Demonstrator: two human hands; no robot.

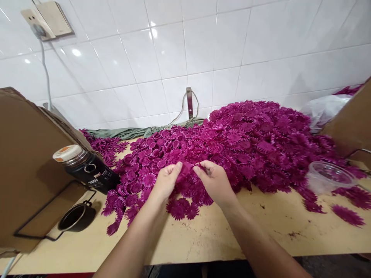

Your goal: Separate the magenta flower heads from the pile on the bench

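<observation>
A magenta flower piece [184, 171] is held between my two hands, over the near edge of a large heap of magenta flower pieces [249, 143]. My left hand [167, 180] pinches its left side between thumb and fingers. On the other side, my right hand [213, 181] is closed, its thumb and forefinger at the piece's right edge. The fingertips are a short distance apart. Just below the hands, several loose flower pieces [179, 208] lie on the pale tabletop [203, 239].
Left stand a black bottle [95, 172] with a white lid, a dark cup [77, 217] in a wire holder and a cardboard sheet [37, 162]. Right are a clear plastic tub [330, 177], a plastic bag [324, 110] and more cardboard [350, 123]. A tiled wall [162, 50] rises behind.
</observation>
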